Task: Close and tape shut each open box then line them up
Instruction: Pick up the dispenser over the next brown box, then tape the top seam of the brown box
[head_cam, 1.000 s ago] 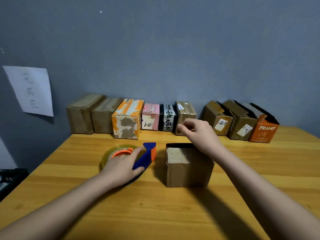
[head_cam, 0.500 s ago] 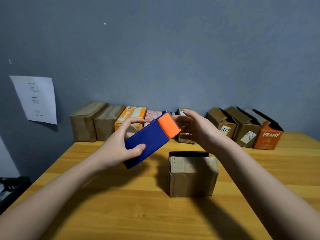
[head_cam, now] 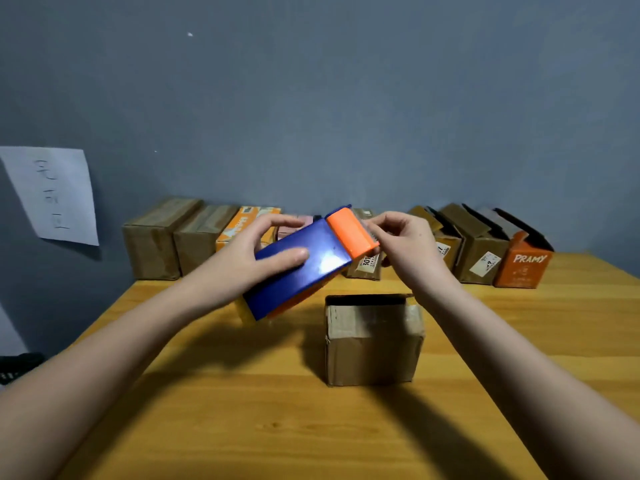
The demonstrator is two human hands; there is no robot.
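A small brown cardboard box stands in the middle of the wooden table, with a dark gap along its far top edge. Above and left of it, my left hand grips a blue tape dispenser with an orange head, held tilted in the air. My right hand pinches at the orange head's right end, where the tape comes out; the tape itself is too faint to see. Along the wall runs a row of boxes, partly hidden behind my hands.
At the right end of the row, two brown boxes and an orange "PRAMY" box lean with open flaps. A white paper sheet hangs on the grey wall at the left. A dark object lies beyond the table's left edge.
My left hand lifted the dispenser off the table into the air. My right hand left the box top and came up to pinch the orange head.
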